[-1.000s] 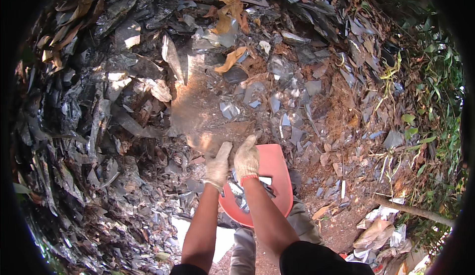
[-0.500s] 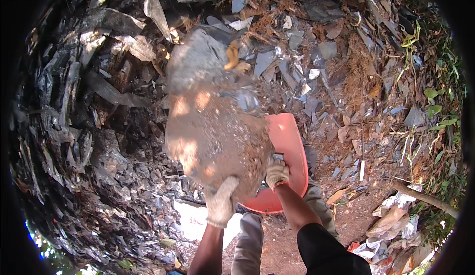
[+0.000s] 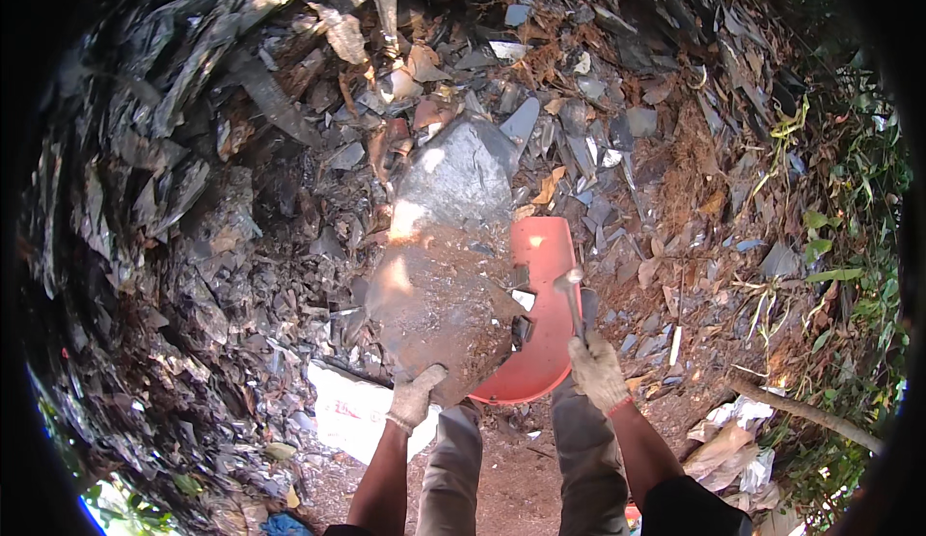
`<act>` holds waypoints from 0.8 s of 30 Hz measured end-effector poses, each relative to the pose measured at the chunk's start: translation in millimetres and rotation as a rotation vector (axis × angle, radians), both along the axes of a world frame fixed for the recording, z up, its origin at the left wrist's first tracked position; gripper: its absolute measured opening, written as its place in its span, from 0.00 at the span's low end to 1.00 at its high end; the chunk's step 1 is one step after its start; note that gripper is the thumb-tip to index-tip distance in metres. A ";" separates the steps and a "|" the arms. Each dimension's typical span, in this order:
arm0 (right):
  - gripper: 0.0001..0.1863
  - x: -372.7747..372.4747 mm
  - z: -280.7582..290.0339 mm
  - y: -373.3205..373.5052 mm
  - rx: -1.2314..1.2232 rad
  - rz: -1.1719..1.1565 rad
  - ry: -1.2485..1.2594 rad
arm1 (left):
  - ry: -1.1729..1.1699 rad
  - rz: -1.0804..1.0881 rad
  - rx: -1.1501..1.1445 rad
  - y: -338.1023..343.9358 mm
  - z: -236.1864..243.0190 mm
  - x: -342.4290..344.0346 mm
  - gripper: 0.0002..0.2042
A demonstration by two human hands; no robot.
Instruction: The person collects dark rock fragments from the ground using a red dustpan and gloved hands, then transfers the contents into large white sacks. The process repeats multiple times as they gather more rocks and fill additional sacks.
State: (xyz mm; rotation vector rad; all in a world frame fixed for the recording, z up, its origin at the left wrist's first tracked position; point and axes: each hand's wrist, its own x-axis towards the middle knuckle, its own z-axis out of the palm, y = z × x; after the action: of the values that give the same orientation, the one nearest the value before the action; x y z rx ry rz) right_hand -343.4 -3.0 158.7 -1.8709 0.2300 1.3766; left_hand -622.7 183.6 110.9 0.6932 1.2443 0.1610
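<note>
A big flat grey-brown stone slab (image 3: 446, 266) stands tilted in front of me, its lower end near my knees. My gloved left hand (image 3: 417, 396) grips the slab's lower edge. My gloved right hand (image 3: 598, 370) holds a small hammer (image 3: 571, 295), whose head points up beside the slab's right edge. Behind the slab and under the hammer lies a red plastic basin (image 3: 545, 343), partly hidden by the slab.
Heaps of grey slate shards (image 3: 222, 218) surround me on the left and far side. A white sack (image 3: 352, 411) lies by my left knee. Dry leaves, a stick (image 3: 801, 411) and green plants (image 3: 849, 247) fill the right side. Bare earth lies between my legs.
The slab has been pulled up and toward me, now standing over the basin. My right hand left the slab and took up the hammer; my left hand keeps the slab's lower edge.
</note>
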 end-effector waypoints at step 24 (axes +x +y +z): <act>0.21 -38.3 -68.5 140.7 -0.015 1.055 -0.828 | 0.288 0.271 -0.222 -148.2 -105.4 -83.5 0.23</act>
State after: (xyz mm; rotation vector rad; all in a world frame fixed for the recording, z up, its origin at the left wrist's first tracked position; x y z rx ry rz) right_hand -381.7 137.7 90.3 -2.5015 -1.3115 1.0024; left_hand -706.2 35.5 5.5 0.3603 1.6042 0.1464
